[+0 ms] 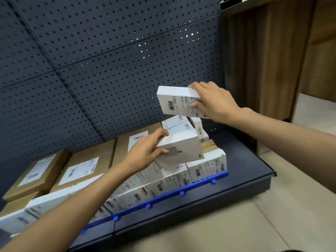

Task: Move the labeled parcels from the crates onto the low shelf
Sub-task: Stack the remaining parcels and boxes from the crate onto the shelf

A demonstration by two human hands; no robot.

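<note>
Over the low shelf [243,171], left hand [145,151] fingers wrap white parcel [183,148]; right hand [216,104] fingers pinch labeled parcel [176,100], higher.

Free room: bare dark deck at the right end of the low shelf [245,171], beside the last white boxes; open air above the stock, where my right hand [214,102] held the upper white box [178,100] clear of everything; open floor [236,224] in front.

Obstacles: pegboard [109,70] closing the back; wooden panel [263,60] closing the right; brown cartons [87,166] filling the rear left; front row of white boxes [163,184] packed behind the blue rail [181,192]; rear stack of white boxes [177,124] under my right hand; lower white box [181,150] in my left hand [145,151], just above the front row, contact not discernible.
</note>
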